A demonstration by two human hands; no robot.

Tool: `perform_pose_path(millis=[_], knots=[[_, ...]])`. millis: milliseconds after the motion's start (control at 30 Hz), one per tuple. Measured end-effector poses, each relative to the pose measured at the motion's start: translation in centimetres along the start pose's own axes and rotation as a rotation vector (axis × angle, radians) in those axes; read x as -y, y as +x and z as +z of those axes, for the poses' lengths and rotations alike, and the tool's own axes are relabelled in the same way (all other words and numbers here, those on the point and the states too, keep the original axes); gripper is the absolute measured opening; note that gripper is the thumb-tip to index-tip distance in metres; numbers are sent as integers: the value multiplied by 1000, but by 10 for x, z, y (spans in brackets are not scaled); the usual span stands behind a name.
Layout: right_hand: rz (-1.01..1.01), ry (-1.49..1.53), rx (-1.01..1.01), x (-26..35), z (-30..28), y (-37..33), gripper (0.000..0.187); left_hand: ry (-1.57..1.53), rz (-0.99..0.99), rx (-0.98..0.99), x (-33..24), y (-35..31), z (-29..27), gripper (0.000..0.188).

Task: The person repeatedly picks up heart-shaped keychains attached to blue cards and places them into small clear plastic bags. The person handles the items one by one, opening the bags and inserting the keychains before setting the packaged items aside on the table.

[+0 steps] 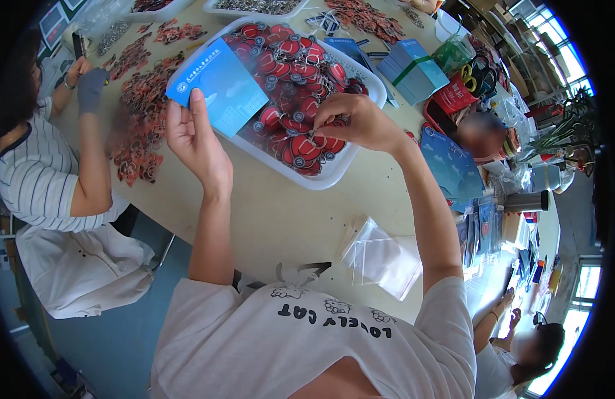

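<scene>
Card (pixel 221 86) at the left of the white bin (pixel 324 181), pinching hand over its right

The left hand (pixel 201 149) is holding the blue printed card between thumb and fingers, just off the bin's left side, so that the card is overlapping that rim in view; whether it is touching the rim I cannot tell. The right hand (pixel 357 123) is reaching in over the bin's right side, its thumb and finger narrowing to a pinch at the metal fitting of a red keychain (pixel 310 137). Whether that piece is hanging free or resting among the heaped keychains (pixel 307 106), I cannot tell.

The key relation is running across the bin: the card is lying to the left of the pinch, its long axis slanting from the bin's far left toward its near middle, roughly toward the right hand. The right hand is the nearer one to the keychain.

The rim is curving under the right wrist and past the card's lower corner. Open room is lying on the bin's near side, where the worktop (pixel 274 213) is stretching toward clear plastic sleeves (pixel 384 263). A banded stack of blue cards (pixel 413 70) is crowding the bin's far right, and loose red keychain piles (pixel 144 110) are spreading along its left.
</scene>
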State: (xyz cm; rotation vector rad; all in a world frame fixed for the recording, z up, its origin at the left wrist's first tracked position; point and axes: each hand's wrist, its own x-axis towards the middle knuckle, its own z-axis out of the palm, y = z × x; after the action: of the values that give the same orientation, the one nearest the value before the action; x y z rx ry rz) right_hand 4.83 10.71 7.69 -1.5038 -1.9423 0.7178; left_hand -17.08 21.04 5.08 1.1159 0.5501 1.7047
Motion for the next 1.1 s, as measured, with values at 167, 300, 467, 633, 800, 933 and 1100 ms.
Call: perform_pose_path(millis=[167,300,467,633,800,933,1100], knots=[[181,549,-283,28,-14,-16,6,-17,-82,144,-2,-17,22,20],[68,679,-446,61,-18,-26,14,-72,-260,293,-12,-39,49,21],[-51,490,-730,65,-10,-38,12,-190,-397,450,-32,-65,73,22],[16,341,-935,75,-1,-61,6,-260,-467,465,-41,-90,91,21],[110,285,-955,86,-2,-83,8,-321,-517,440,-45,-105,101,22],[133,300,-968,87,-4,-97,10,-292,-482,471,-50,-113,107,21],[138,279,-1022,86,-1,-105,15,-299,-392,454,-52,-124,117,19]])
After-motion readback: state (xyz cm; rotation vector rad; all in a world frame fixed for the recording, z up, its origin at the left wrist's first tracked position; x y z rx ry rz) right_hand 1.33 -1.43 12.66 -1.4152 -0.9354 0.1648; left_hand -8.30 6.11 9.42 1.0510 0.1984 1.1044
